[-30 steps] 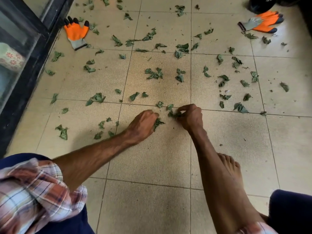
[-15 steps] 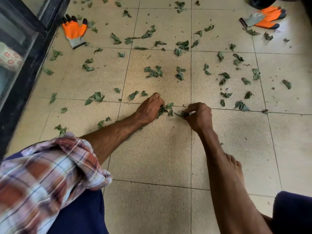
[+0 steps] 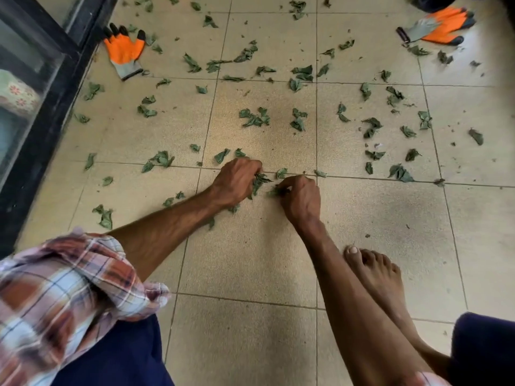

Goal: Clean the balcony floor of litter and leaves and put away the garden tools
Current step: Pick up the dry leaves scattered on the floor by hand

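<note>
Head view: our left hand [image 3: 237, 181] rests on the tile seam [image 3: 362, 177], fingers curled round a bunch of leaves [image 3: 259, 181]; our right hand [image 3: 302, 196], just on the near side of that seam, pinches a small clump [image 3: 274, 192]. A loose leaf [image 3: 282, 172] lies on the seam between our hands, nearer the right, we judge. The scattered leaves [image 3: 255, 118] spread well beyond the seam, across the floor [image 3: 250, 260], so the coming reach goes forward, away from us.

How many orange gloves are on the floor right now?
2: left glove at far left, by the door frame; right glove at far right, near the top edge. A third may lie under the right one; I cannot tell.
</note>
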